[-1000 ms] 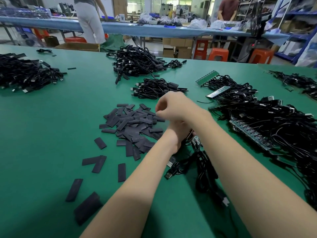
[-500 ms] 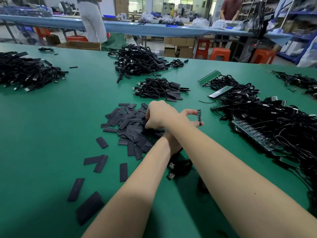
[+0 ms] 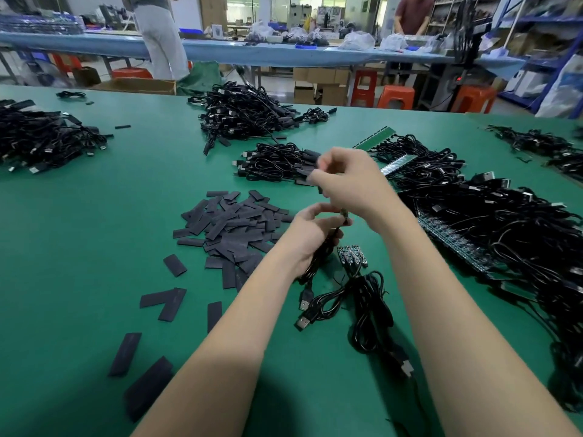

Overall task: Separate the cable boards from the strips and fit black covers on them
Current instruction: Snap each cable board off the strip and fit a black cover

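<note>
left hand (image 3: 310, 238) is curled round a black cable (image 3: 318, 260), its little board end up by the thumb over the middle of the green desk (image 3: 94, 234). right hand (image 3: 350, 181) sits just above, fingers pinching a black cover (image 3: 314, 175), kinda blurry. loose cover pile (image 3: 233, 225) lies just left, a short board strip (image 3: 351, 251) with cables below, big cable heap (image 3: 504, 228) off right.

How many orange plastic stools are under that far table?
4 orange plastic stools show beyond the green table: one at far left, partly hidden, and three at right, a taller one, then and. Others may be hidden behind legs and boxes.
</note>
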